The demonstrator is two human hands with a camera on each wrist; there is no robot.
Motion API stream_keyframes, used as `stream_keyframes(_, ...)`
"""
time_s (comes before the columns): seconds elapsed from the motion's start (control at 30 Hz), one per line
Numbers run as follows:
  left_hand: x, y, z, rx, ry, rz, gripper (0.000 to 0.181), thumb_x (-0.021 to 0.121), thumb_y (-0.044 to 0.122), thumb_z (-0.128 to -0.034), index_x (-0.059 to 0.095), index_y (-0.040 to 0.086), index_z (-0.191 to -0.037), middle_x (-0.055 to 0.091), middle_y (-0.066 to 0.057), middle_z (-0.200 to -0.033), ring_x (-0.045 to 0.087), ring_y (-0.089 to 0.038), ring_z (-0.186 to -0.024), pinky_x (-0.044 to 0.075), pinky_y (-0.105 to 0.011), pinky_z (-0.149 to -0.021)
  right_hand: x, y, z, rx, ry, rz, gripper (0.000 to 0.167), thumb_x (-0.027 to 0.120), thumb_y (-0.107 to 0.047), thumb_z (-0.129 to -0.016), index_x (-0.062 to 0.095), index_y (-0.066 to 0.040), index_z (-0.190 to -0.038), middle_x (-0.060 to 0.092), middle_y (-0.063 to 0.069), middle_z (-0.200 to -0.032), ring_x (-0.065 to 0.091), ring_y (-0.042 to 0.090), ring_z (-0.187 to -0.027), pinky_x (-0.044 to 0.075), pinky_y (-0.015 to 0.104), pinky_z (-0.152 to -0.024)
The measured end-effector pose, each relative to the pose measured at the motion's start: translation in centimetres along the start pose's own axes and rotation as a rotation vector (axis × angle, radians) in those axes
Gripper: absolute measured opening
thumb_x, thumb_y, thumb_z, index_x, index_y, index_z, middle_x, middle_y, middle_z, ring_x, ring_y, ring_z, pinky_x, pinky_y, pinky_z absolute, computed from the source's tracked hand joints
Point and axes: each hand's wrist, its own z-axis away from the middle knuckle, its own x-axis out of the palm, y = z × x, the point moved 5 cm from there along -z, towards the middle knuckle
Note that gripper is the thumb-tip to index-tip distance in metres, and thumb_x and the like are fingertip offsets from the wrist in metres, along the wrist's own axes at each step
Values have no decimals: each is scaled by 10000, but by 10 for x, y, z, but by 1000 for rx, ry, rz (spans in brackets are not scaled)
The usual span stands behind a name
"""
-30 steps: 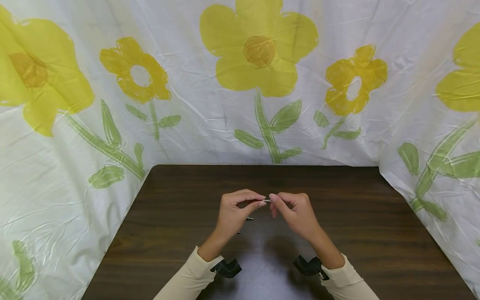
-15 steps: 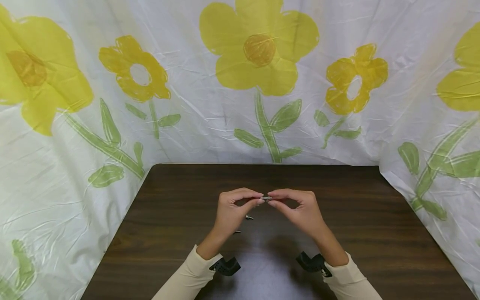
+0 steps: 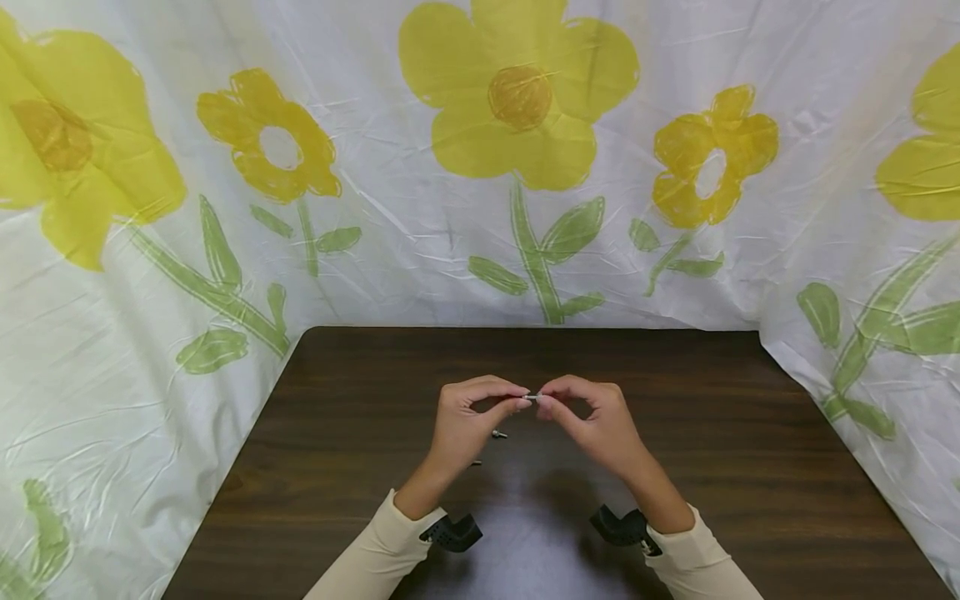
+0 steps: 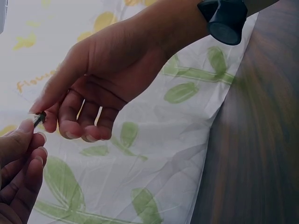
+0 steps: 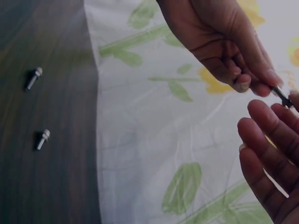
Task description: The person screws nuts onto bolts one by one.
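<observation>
A small metal bolt (image 3: 532, 397) is held level in the air between both hands. The left hand (image 3: 468, 417) pinches one end of its shank between thumb and index fingertips. At the other end, the thumb and index finger of the right hand (image 3: 596, 417) pinch the wider part, which the fingertips partly hide. In the left wrist view the wider part of the bolt (image 4: 42, 116) looks dark, and I cannot tell if it is a head or a nut. The right wrist view shows the bolt (image 5: 280, 94) reaching from the left fingertips towards the right ones.
Two more bolts lie on the dark wooden table (image 3: 360, 433): one bolt (image 3: 499, 434) beside the left hand, the other bolt (image 3: 476, 463) nearer, partly behind the left wrist. Each has a wider collar at one end. A white flowered sheet (image 3: 420, 250) hangs around the table.
The right fingers shifted on the bolt's end: they spread wider half a second ago, showing more of it, and now pinch closer together. The left hand keeps its pinch and barely moved.
</observation>
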Motion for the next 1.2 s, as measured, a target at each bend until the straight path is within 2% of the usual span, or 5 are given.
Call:
stream_keyframes(0.23, 3, 0, 1, -9, -13, 5, 126, 790, -131, -789, 767, -57, -889, 748, -150, -847, 730, -220, -775, 607, -466, -670, 4, 1, 1, 47, -2, 13, 283, 623, 75, -962, 683, -165, -824, 682, -45, -719, 652, 130, -678, 539, 247, -650)
stream_keyframes(0.47, 4, 2, 1, -6, -15, 6, 128, 776, -154, -789, 760, -73, -887, 743, -175, -840, 727, -238, -758, 609, -449, -662, 4, 3, 1, 42, -11, 30, 390, 539, 55, -1014, 644, -173, -715, 625, -35, -625, 475, 76, -532, 419, 217, -509)
stream_keyframes(0.63, 1, 2, 0, 0, 1, -1, 118, 773, -152, -795, 761, -79, -887, 745, -171, -840, 722, -212, -747, 610, -379, -654, 0, 4, 0, 5, 10, 41, 208, 677, 137, -887, 705, -63, -937, 708, 48, -756, 653, 157, -658, 547, 271, -614)
stream_keyframes(0.8, -2, 1, 0, 20, 14, -19, 107, 777, -134, -804, 764, -73, -892, 747, -162, -842, 719, -193, -735, 604, -389, -623, -5, -1, 0, -89, 32, 69, 401, 825, 158, -725, 734, -32, -1067, 759, 73, -918, 720, 160, -797, 596, 330, -673)
stream_keyframes(1.2, -1, -24, 7, 12, -9, 16, 131, 790, -105, -805, 782, -33, -914, 758, -131, -873, 730, -258, -757, 610, -419, -645, -4, -2, -1, -98, -4, 9, 278, 773, 114, -827, 766, -86, -1020, 764, 47, -938, 734, 188, -808, 588, 248, -726)
